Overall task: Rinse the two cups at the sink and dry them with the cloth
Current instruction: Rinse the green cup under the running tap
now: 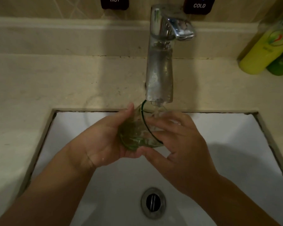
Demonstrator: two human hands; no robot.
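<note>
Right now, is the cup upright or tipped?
Tipped. The cup lies on its side in the left hand, rim toward the tap, with the right hand at its mouth.
</note>
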